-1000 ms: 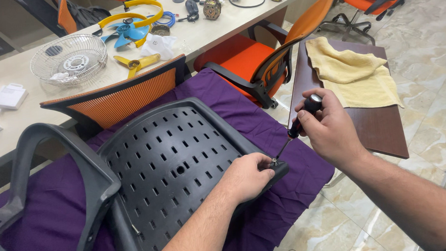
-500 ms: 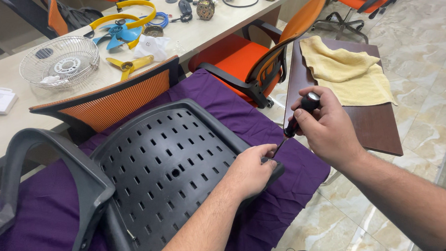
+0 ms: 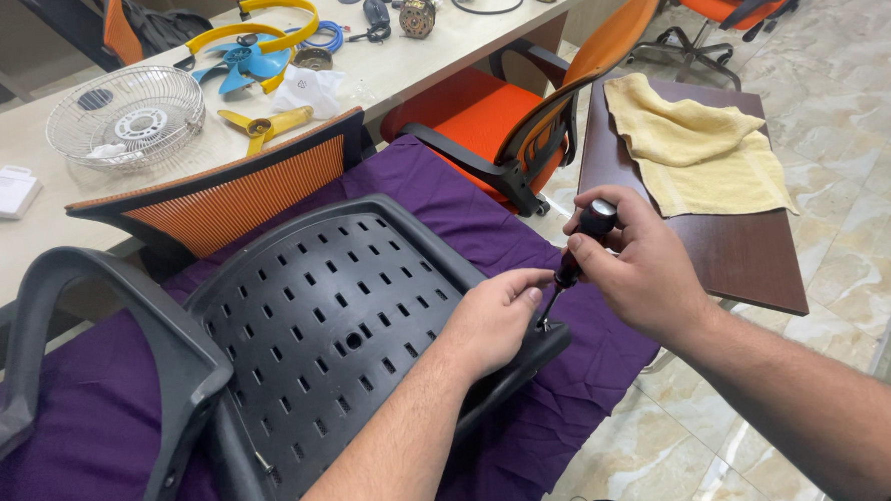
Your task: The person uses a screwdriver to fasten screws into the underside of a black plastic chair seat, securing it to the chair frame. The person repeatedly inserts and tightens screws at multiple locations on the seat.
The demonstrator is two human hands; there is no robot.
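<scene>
Perforated black plastic chair seat shell (image 3: 319, 326), shown underside up on a purple cloth (image 3: 64, 468) at the centre of the view, with a curved black armrest (image 3: 100, 356) at its 9 o'clock edge. The seat shell's 3 o'clock corner is pressed down by the left hand (image 3: 494, 319), its fingers curled together over the rim beside the fastening point. A screwdriver (image 3: 571, 265) with a black handle is clamped in the right hand (image 3: 647, 272), fingers closed round the handle and the shaft slanted down to a mounting bracket (image 3: 544, 336) at that corner; the screw head itself cannot be made out.

For the step to be done well, the blade is best kept in line with the screw and firmly seated, downward pressure being maintained while the handle is turned, and the shell held still so that the tip does not slip out.

The cloth is spread over a work surface. At 12 o'clock an orange mesh chair back (image 3: 233, 195) is seen, and at 1 o'clock an orange office chair (image 3: 520, 117). At 2 o'clock a yellow towel (image 3: 701, 149) lies on a dark brown board (image 3: 746, 257). Along the 11 o'clock side a pale desk (image 3: 44, 228) carries a wire fan guard (image 3: 124, 119), blue fan blades (image 3: 247, 64) and yellow parts (image 3: 260, 126). The floor (image 3: 838, 73) is of glossy beige tile.
</scene>
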